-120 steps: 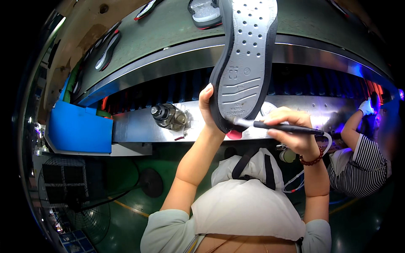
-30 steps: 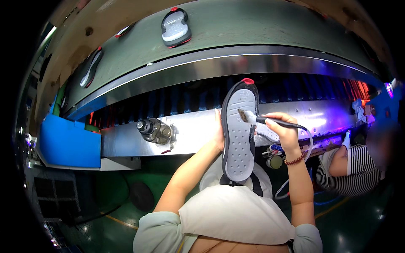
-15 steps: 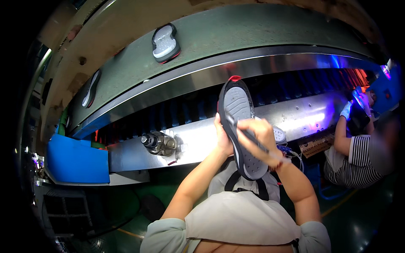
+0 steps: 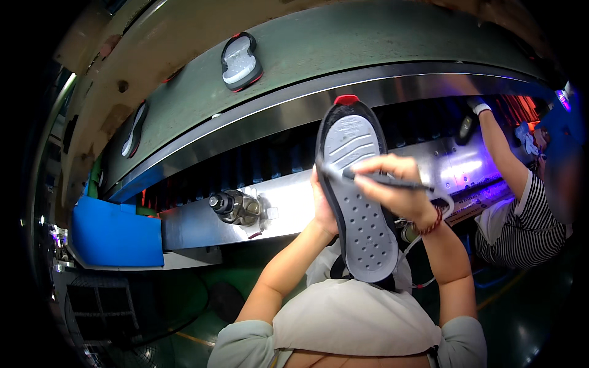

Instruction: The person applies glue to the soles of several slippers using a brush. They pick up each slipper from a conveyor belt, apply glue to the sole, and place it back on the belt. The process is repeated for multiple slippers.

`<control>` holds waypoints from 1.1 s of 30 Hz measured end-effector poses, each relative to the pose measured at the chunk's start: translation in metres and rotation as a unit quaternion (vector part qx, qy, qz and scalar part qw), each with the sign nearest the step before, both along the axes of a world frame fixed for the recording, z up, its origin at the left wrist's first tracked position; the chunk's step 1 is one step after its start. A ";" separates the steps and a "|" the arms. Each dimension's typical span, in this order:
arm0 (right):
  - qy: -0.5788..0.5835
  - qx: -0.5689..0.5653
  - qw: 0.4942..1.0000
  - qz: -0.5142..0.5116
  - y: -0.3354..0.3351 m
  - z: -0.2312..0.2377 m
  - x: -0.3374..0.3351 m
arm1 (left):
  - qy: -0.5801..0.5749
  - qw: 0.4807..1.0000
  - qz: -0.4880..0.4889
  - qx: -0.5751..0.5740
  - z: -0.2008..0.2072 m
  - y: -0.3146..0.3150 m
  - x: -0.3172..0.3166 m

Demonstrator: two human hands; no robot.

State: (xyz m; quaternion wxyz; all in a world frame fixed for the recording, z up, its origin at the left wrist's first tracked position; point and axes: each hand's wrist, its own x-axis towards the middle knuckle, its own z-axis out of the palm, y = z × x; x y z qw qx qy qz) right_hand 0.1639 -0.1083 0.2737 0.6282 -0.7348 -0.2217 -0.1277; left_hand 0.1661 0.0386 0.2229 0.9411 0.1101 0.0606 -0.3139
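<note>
My left hand (image 4: 324,207) grips a grey shoe sole (image 4: 359,202) with a black rim and red tip from behind, holding it upright with its dotted face toward me. My right hand (image 4: 392,187) lies across the sole's middle and holds a thin dark brush (image 4: 374,180) whose tip touches the sole's left edge.
A green conveyor belt (image 4: 343,43) curves overhead carrying another sole (image 4: 240,61) and one further left (image 4: 133,130). A metal bench (image 4: 288,202) holds a small jar (image 4: 234,207). A blue bin (image 4: 116,233) stands at left. A person in a striped shirt (image 4: 524,221) works at right.
The sole has tilted a little and come closer to me. My right hand has slid the brush across it. The sole on the belt has travelled right.
</note>
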 end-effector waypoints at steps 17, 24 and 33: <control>0.101 0.051 0.985 0.133 -0.022 -0.010 -0.021 | -0.213 0.963 0.119 0.117 0.029 0.007 0.021; 0.174 0.094 0.973 0.121 -0.029 -0.011 -0.033 | -0.218 0.959 0.172 0.061 0.030 0.015 0.032; 0.181 0.135 0.961 0.161 -0.038 -0.016 -0.046 | -0.278 0.942 0.180 0.052 0.028 0.024 0.044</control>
